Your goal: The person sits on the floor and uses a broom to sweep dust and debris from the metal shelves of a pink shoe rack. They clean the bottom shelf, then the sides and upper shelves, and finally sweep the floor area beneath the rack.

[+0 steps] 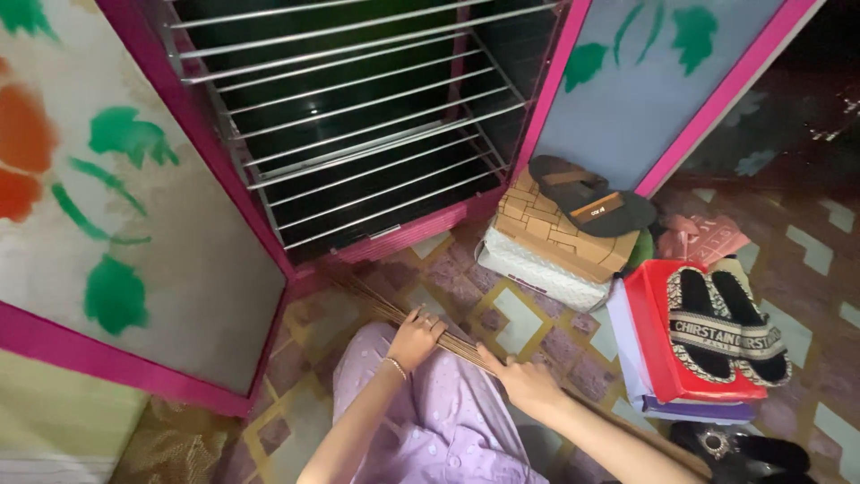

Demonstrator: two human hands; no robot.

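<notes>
At the bottom centre of the frame, both hands grip a broom [394, 314] of thin brown sticks. The left hand [415, 339], with a bracelet at the wrist, is closed around the bundle where the sticks start to fan out. The right hand [527, 381] is closed around the bundle lower right of it, nearer the handle end. The broom runs on a slant from lower right to upper left, its loose tips lying on the patterned tile floor [515, 318] just before the base of an open cabinet [394, 237]. The person's lap, in pale purple cloth, lies under the hands.

The cabinet fills the upper middle, pink-framed, with metal wire shelves [358, 116] inside. Its doors stand open at either side, painted with green and orange shapes.

Right of the hands, a dark sandal [591, 197] sits on stacked boxes [551, 242]. Further right, a pair of black-and-white slippers [726, 327] rests on a red box [658, 345].
</notes>
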